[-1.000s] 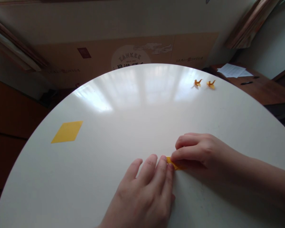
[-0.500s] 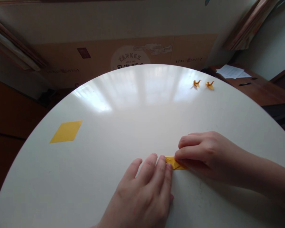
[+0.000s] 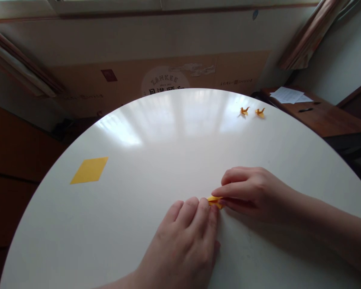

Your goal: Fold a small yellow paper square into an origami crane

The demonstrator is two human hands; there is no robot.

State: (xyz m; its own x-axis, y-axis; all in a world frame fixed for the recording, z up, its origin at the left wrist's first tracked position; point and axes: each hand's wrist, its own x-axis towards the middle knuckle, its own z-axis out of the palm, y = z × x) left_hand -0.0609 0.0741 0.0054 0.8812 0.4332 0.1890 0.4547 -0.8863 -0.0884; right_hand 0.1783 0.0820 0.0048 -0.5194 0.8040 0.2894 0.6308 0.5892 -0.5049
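A small piece of folded yellow origami paper (image 3: pixel 215 202) rests on the white round table (image 3: pixel 174 160) in the head view. My left hand (image 3: pixel 186 237) lies palm down over its left end, fingers close together and pressing it to the tabletop. From the right, my right hand (image 3: pixel 246 190) pinches the paper's other end between thumb and index finger, and a fold there stands slightly raised. Most of the folded piece is hidden under my fingers.
A flat yellow paper sheet (image 3: pixel 89 170) lies at the table's left. Two small folded paper birds, a left bird (image 3: pixel 244 111) and a right bird (image 3: pixel 260 112), stand near the far right edge. Behind them is a brown desk (image 3: pixel 327 116) with white papers (image 3: pixel 289 95).
My right hand has moved slightly left with its end of the paper, and a fold that lay flatter is now lifted. My left hand stays on the paper. The view has tilted up slightly.
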